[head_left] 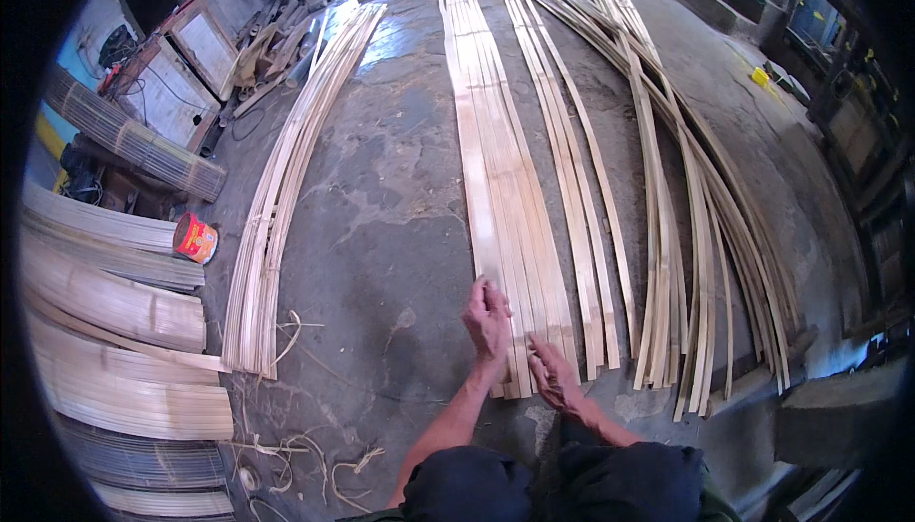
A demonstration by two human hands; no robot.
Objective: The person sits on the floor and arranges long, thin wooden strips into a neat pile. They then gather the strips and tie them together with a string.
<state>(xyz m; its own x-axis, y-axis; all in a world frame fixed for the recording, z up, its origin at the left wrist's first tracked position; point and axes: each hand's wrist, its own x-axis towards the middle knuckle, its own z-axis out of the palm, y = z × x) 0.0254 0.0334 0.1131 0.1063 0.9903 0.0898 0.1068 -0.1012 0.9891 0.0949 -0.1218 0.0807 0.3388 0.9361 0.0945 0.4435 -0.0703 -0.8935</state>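
At lower center, our left hand (488, 320) curls, its grip unclear; our right hand (556, 379) hangs loosely open over slats (505, 188), likely light, springy, best held by near ends.

Hands (488, 320) at pale bamboo strips (503, 179)

The long, flat, pale bamboo strips (500, 169) look smooth, with a soft sheen along their left side. The grey concrete floor (376, 274) is patchy, rough and mostly matt, shinier toward the far end. The dark cloth trousers (467, 486) look matt; the round red-and-orange tub (195, 239), smooth.
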